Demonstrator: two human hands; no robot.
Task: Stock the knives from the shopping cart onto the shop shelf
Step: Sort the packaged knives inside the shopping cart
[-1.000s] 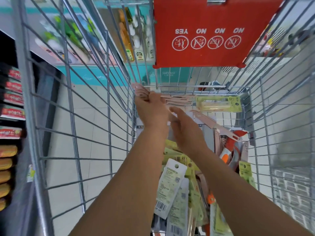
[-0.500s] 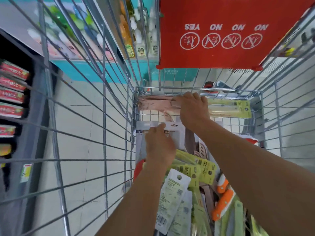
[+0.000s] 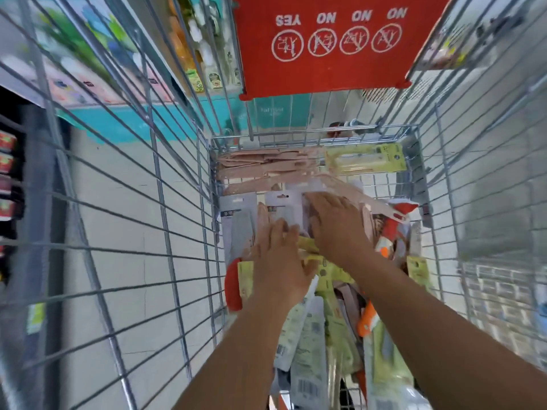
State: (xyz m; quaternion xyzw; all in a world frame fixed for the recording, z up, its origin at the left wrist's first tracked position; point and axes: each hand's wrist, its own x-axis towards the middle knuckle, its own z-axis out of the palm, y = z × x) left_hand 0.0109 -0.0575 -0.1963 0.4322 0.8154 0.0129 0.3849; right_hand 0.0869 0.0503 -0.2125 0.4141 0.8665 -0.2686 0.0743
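You look down through wire mesh at a shop floor (image 3: 124,220) of pale square tiles with thin dark joints, evenly lit and without hard shadows. On your left stands a dark shelf unit (image 3: 44,202), its edge carrying rows of red-labelled packets (image 3: 7,161); a small yellow-green price tag (image 3: 35,318) hangs lower on it. Ahead of you a teal base panel (image 3: 127,125) runs along the bottom of another display, whose shelves hold bottles (image 3: 204,54), some orange, some white, and blurred coloured packaging (image 3: 88,54). On your right the floor (image 3: 497,202) looks greyer, and a white wire rack (image 3: 503,297) sits low beside it.
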